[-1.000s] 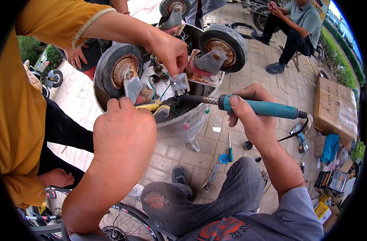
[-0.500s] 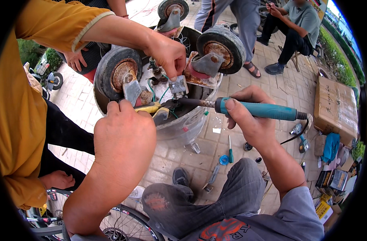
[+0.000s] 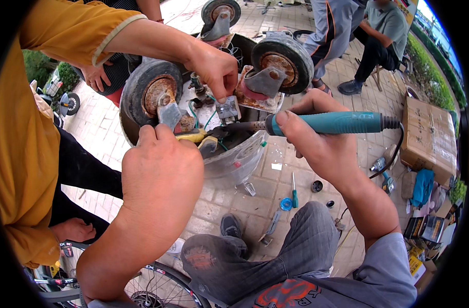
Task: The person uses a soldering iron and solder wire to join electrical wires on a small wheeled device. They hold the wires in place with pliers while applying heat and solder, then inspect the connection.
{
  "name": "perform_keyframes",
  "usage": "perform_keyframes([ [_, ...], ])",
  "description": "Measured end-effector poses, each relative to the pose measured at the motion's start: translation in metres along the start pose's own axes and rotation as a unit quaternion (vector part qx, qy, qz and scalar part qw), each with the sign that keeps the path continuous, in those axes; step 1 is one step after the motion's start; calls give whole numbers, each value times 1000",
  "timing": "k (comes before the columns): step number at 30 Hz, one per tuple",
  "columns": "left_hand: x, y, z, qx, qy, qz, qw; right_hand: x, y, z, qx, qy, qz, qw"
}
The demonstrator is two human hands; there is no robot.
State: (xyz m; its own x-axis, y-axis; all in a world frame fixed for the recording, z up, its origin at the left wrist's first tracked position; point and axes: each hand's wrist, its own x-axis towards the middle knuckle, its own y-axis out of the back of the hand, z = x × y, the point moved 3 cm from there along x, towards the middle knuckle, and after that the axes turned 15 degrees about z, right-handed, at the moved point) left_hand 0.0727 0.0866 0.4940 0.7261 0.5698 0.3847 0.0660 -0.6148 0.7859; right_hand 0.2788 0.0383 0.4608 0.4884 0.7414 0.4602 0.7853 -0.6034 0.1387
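the person's two hands work over one round tub (image 3: 242, 164) that carries three wheels: a left one (image 3: 152, 95), a right one (image 3: 283, 66) and a far one (image 3: 221, 15). the left hand (image 3: 162, 167) has its grip closed around one pair of yellow-handled pliers (image 3: 192, 135), their head inside the tub. the right hand (image 3: 321, 149) has its grip wrapped around one teal soldering iron (image 3: 345, 122), thumb on top, the barrel pointing left over the tub's edge. one co-worker's hand (image 3: 216, 66) has its fingertips on one small metal block (image 3: 227, 110) just above the pliers' head. on the paving are one screwdriver (image 3: 294, 192), one round blue tin (image 3: 285, 204) beside it and one cardboard box (image 3: 429, 141) at the right.

the left fingertips are mostly hidden behind the hand's own back. the iron's tip and the pliers' head merge in the dark, so whether they touch cannot be told. green wires (image 3: 212, 119) run partly out of sight, too tangled to count. one bicycle wheel (image 3: 157, 282), lower left, is cut off by the forearm.
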Motion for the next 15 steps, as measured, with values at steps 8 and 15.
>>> perform_keyframes([
  [8,0,2,-1,-2,-3,2,1000,6,-3,-8,9,-9,19,1000],
  [15,2,1,0,-3,-6,-1,1000,7,-2,-5,10,-7,17,1000],
])
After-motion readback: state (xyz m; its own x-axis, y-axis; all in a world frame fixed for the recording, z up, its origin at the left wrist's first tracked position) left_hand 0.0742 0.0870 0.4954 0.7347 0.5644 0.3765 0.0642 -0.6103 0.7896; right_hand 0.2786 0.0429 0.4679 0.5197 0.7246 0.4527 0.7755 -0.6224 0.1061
